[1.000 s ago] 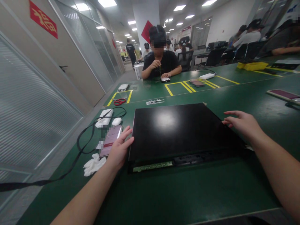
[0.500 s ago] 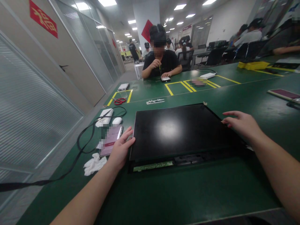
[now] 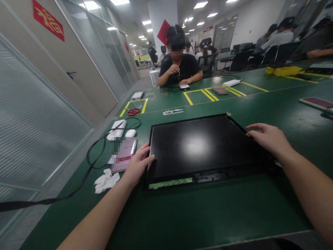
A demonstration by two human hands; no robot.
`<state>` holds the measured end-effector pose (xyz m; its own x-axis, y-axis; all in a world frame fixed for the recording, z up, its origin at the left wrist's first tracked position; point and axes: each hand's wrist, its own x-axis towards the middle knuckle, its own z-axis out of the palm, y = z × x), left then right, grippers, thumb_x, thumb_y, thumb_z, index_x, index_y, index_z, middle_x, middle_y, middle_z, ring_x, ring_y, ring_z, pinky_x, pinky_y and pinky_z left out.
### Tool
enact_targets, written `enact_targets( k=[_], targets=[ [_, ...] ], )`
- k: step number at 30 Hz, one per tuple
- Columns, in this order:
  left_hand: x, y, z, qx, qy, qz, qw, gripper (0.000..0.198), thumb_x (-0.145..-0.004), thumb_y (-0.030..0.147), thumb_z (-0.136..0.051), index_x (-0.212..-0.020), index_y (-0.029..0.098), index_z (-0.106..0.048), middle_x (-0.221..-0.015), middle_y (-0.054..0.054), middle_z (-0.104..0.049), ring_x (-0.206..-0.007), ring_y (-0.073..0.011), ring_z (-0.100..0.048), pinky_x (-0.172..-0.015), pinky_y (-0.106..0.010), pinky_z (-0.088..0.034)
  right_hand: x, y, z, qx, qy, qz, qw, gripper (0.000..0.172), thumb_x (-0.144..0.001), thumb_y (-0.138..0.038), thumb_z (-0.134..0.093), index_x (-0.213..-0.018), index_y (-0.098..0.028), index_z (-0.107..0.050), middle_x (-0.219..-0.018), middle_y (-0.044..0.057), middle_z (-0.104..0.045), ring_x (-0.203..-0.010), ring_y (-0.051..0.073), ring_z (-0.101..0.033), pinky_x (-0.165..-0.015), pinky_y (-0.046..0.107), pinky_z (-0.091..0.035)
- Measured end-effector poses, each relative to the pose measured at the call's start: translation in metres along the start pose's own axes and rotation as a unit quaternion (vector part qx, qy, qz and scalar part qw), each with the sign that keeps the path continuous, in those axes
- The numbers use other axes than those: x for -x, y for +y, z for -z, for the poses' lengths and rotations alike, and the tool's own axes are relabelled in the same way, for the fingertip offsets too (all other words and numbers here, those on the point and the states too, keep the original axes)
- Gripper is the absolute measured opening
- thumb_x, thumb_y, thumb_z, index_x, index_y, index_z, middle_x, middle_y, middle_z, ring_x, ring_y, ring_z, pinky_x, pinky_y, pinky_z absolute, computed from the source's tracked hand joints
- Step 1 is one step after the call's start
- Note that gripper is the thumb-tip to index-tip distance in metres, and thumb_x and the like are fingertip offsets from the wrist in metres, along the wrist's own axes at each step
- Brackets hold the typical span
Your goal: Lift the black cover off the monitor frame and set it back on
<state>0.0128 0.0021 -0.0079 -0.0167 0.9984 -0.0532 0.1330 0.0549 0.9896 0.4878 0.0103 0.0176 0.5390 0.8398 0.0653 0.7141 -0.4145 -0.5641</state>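
Observation:
A black, glossy screen panel (image 3: 179, 139) lies flat in a thin black frame (image 3: 191, 120) on the green table. Along its near side runs a narrow green circuit board (image 3: 170, 183). My left hand (image 3: 139, 163) grips the panel's left edge, thumb on top and fingers along the side of the frame. At the right edge, my right hand (image 3: 267, 137) pinches the panel's side between thumb and fingers, its index finger stretched out above. The undersides of both grips are hidden.
Left of the frame lie a phone (image 3: 124, 154), crumpled tissue (image 3: 106, 180), a white mouse-like object (image 3: 130, 133), a white box (image 3: 117, 130) and a black cable (image 3: 90, 163). Red-handled scissors (image 3: 133, 111) and white strips (image 3: 173, 111) lie farther back. Across the table a person (image 3: 179, 66) works with a tool.
The panel has shifted slightly right inside the frame, so the frame's left and far rims now show. My left hand moved right with it; my right hand stays at the right edge.

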Motion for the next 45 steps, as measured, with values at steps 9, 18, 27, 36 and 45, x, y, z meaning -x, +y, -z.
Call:
enact_targets(
  k=[9, 18, 27, 36, 45],
  targets=[
    [-0.001, -0.003, 0.004, -0.080, -0.031, -0.026, 0.996, 0.051, -0.062, 0.030, -0.082, -0.111, 0.020, -0.073, -0.161, -0.013, -0.034, -0.146, -0.0341, -0.036, -0.120, -0.045, -0.029, 0.007, -0.008, 0.005, 0.068, 0.000, 0.020, 0.997, 0.033, -0.071, -0.040, -0.057, -0.095, -0.027, -0.076, -0.077, 0.004, -0.070, -0.073, 0.022, -0.060, -0.065, 0.033, -0.042],
    [0.000, 0.002, 0.003, -0.152, -0.028, -0.040, 0.987, 0.055, -0.062, 0.036, -0.082, -0.114, 0.019, -0.073, -0.160, -0.014, -0.037, -0.147, -0.0367, -0.033, -0.121, -0.047, -0.026, 0.006, -0.006, 0.004, 0.092, 0.004, 0.042, 0.995, 0.029, -0.071, -0.040, -0.057, -0.088, -0.027, -0.077, -0.072, 0.003, -0.068, -0.071, 0.022, -0.060, -0.064, 0.034, -0.044],
    [0.000, 0.000, 0.004, -0.156, -0.021, -0.052, 0.986, 0.053, -0.062, 0.034, -0.083, -0.112, 0.020, -0.073, -0.159, -0.013, -0.038, -0.147, -0.0355, -0.033, -0.121, -0.047, -0.025, 0.009, -0.011, 0.005, 0.109, -0.011, 0.036, 0.993, 0.028, -0.072, -0.039, -0.056, -0.087, -0.028, -0.077, -0.080, 0.003, -0.071, -0.075, 0.022, -0.062, -0.067, 0.033, -0.044],
    [0.000, -0.004, 0.002, -0.091, -0.029, -0.048, 0.994, 0.054, -0.061, 0.027, -0.082, -0.114, 0.021, -0.070, -0.161, -0.012, -0.033, -0.148, -0.0330, -0.033, -0.121, -0.043, -0.027, 0.005, -0.006, 0.003, 0.134, -0.023, 0.036, 0.990, 0.025, -0.075, -0.039, -0.056, -0.086, -0.028, -0.076, -0.088, 0.004, -0.073, -0.082, 0.024, -0.063, -0.070, 0.034, -0.045],
    [0.000, 0.000, 0.001, -0.068, -0.039, -0.026, 0.997, 0.058, -0.058, 0.027, -0.084, -0.114, 0.019, -0.070, -0.163, -0.013, -0.029, -0.147, -0.0342, -0.034, -0.121, -0.044, -0.028, -0.002, -0.001, 0.004, 0.129, -0.021, 0.042, 0.991, 0.022, -0.074, -0.039, -0.060, -0.082, -0.029, -0.077, -0.083, 0.004, -0.073, -0.078, 0.024, -0.063, -0.070, 0.035, -0.046]
  ],
)
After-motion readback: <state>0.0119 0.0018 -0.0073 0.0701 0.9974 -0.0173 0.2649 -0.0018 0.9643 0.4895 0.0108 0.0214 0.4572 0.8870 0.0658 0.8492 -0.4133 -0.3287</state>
